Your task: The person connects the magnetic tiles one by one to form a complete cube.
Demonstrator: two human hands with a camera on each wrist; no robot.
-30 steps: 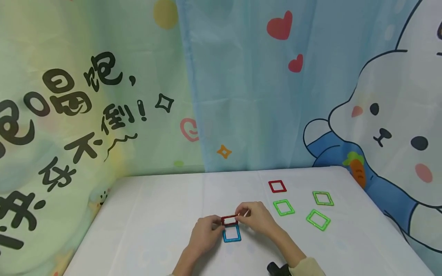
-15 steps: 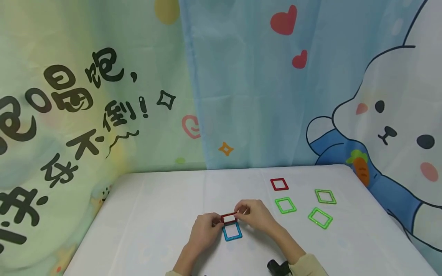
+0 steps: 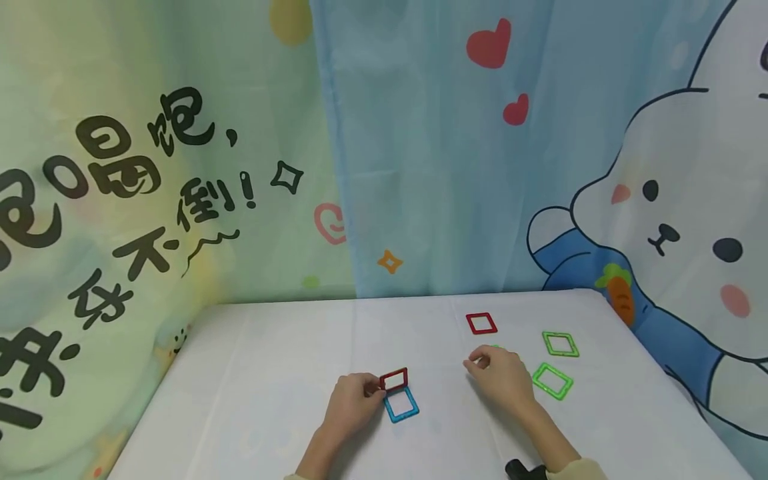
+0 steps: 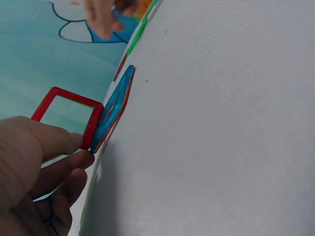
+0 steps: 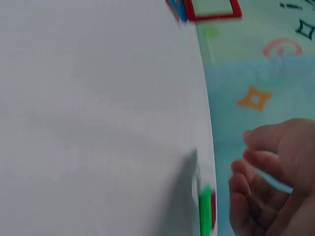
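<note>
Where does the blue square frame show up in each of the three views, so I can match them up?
Head: the blue square frame is below centre, just right of the left hand.
Left wrist: the blue square frame is left of centre, slanted and seen nearly edge-on.
Right wrist: only part of it shows, at the top edge.
Shared landmark: the red square frame pinched in the left hand, right beside it.
</note>
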